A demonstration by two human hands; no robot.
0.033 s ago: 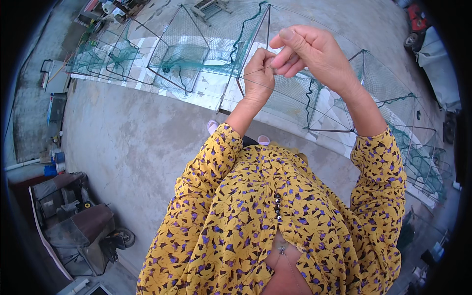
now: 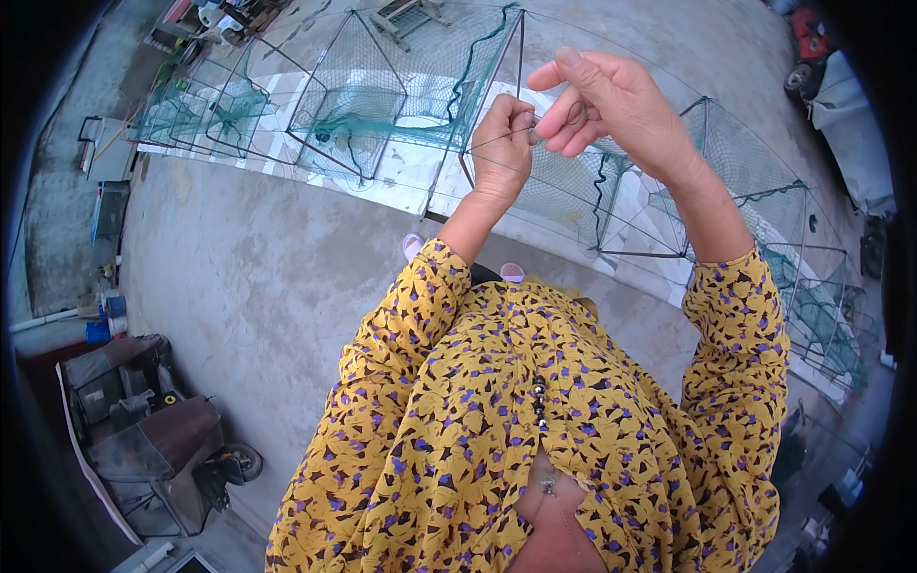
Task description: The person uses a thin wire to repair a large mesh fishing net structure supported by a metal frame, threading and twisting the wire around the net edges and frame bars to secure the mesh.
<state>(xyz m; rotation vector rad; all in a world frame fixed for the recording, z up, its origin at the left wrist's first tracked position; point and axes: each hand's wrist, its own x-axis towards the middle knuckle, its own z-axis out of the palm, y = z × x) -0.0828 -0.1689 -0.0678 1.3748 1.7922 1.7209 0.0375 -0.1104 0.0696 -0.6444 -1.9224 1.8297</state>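
A long fold-out net trap (image 2: 368, 95) of fine green mesh on dark square frames stretches across in front of me. My left hand (image 2: 501, 148) is closed in a pinch at the upper part of the trap, on a thin dark cord by a frame. Close beside it, my right hand (image 2: 611, 110) has its fingers partly curled, thumb and forefinger raised. A small loop of thin cord (image 2: 577, 112) shows against its fingers. The fingertips of both hands nearly meet; exactly how the cord runs between them is too fine to make out. Green rope (image 2: 468, 72) edges the mesh.
White sheets (image 2: 406, 186) lie under the trap on the concrete floor (image 2: 258, 258). A covered three-wheeled vehicle (image 2: 158, 439) stands at the lower left. A small wooden stool (image 2: 406, 19) is beyond the trap. A grey-covered vehicle (image 2: 850, 134) stands at the right.
The right hand has turned and opened slightly, its thumb and forefinger lifting away from the left hand. The cord loop now shows at its fingers. The left hand stays almost in place.
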